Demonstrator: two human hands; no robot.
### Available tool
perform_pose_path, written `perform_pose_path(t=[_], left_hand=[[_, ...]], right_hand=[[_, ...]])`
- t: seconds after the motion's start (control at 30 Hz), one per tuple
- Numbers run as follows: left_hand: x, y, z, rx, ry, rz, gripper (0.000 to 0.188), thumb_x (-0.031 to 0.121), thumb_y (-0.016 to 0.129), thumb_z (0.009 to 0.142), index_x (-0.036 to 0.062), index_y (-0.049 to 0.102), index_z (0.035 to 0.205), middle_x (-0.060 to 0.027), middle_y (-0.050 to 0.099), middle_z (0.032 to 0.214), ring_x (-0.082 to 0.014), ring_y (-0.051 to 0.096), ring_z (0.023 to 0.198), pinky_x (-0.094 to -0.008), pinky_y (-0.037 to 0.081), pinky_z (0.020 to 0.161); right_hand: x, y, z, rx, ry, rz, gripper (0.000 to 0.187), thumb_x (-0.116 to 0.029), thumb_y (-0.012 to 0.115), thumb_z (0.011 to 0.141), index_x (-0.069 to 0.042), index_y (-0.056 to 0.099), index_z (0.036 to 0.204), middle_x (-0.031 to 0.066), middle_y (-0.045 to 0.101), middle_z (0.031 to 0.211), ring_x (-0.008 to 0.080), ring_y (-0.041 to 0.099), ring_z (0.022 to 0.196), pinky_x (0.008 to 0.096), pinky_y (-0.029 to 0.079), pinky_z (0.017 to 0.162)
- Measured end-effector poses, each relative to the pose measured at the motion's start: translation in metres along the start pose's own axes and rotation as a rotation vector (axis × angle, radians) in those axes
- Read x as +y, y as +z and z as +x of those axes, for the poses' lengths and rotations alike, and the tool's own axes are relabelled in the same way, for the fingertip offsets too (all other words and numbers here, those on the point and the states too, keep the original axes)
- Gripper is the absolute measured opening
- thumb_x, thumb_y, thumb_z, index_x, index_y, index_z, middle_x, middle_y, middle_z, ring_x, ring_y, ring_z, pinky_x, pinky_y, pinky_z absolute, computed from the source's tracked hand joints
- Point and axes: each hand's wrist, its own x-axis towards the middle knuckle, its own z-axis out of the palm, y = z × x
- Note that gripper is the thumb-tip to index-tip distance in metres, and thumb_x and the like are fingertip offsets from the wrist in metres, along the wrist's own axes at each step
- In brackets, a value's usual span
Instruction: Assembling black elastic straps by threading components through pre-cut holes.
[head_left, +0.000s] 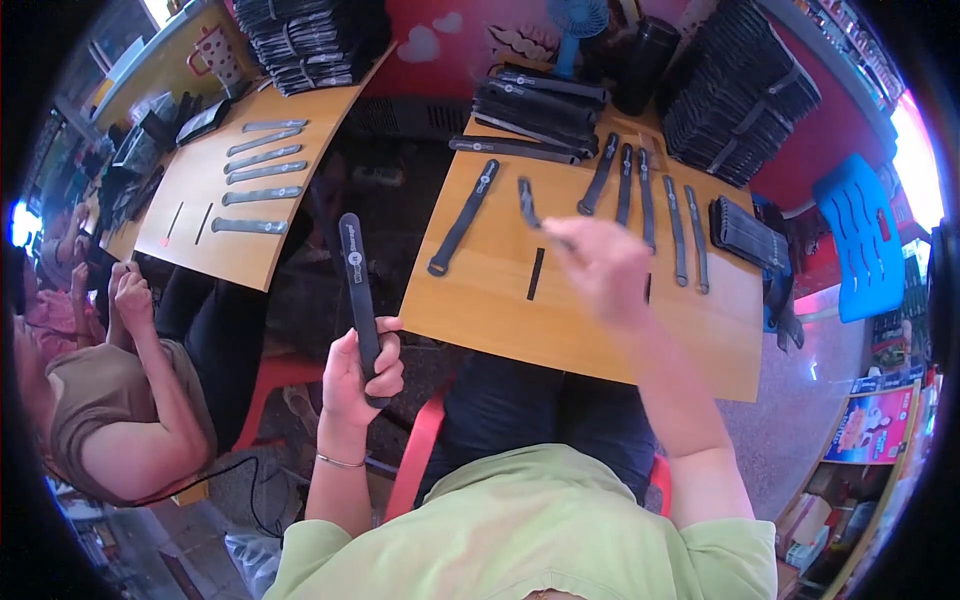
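Upright beside the table's left edge is a black strap (pixel 357 270) with pale lettering, gripped near its lower end by my left hand (pixel 362 378). Over the wooden table, my right hand (pixel 605 265) is smeared by motion; its fingers pinch the end of another dark strap (pixel 528 203), also blurred. To the left of that hand lies a single strap (pixel 464 217), set slantwise. Several more straps (pixel 647 200) are laid out side by side beyond and right of it. A short black strip (pixel 536 274) lies flat on the wood, and a second one is mostly hidden by my right wrist.
Piled straps (pixel 535 112) occupy the table's far edge, near a blue fan (pixel 577 30) and a dark cylinder (pixel 645 65). Tall bundled stacks (pixel 740 95) stand at far right; a folded black bundle (pixel 748 233) lies below. Leftward, a person (pixel 130 400) sits at another table (pixel 255 255).
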Motion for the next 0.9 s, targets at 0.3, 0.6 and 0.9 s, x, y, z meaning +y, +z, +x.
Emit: perform_pose_path(t=[0.3, 0.6, 0.9], left_hand=[[-0.012, 0.000, 0.005, 0.054, 0.034, -0.069, 0.044, 0.028, 0.032, 0.097, -0.0032, 0.046, 0.126, -0.0027, 0.043, 0.071, -0.0081, 0.037, 0.047, -0.0212, 0.029, 0.043], [-0.016, 0.010, 0.010, 0.080, 0.050, -0.059, 0.044, 0.028, 0.034, 0.096, -0.0016, 0.046, 0.126, -0.0030, 0.045, 0.073, -0.0100, 0.038, 0.048, -0.0231, 0.030, 0.045], [-0.033, 0.041, 0.027, 0.060, 0.053, 0.002, 0.044, 0.029, 0.041, 0.097, 0.0012, 0.040, 0.131, -0.0057, 0.052, 0.088, -0.0118, 0.044, 0.061, -0.0254, 0.035, 0.056]], right_hand=[[0.000, 0.038, -0.029, -0.485, 0.089, 0.103, 0.043, -0.045, 0.068, 0.078, -0.014, 0.067, 0.107, 0.0056, 0.066, 0.110, 0.0240, 0.065, 0.092, 0.0353, 0.053, 0.076], [0.028, 0.072, -0.006, -0.506, 0.126, -0.147, 0.048, -0.046, 0.066, 0.079, -0.009, 0.067, 0.108, 0.0077, 0.061, 0.120, 0.0267, 0.065, 0.094, 0.0370, 0.053, 0.077], [0.037, 0.081, 0.006, -0.358, 0.167, -0.072, 0.043, -0.041, 0.069, 0.077, -0.010, 0.067, 0.108, 0.0066, 0.063, 0.105, 0.0268, 0.065, 0.087, 0.0371, 0.053, 0.074]])
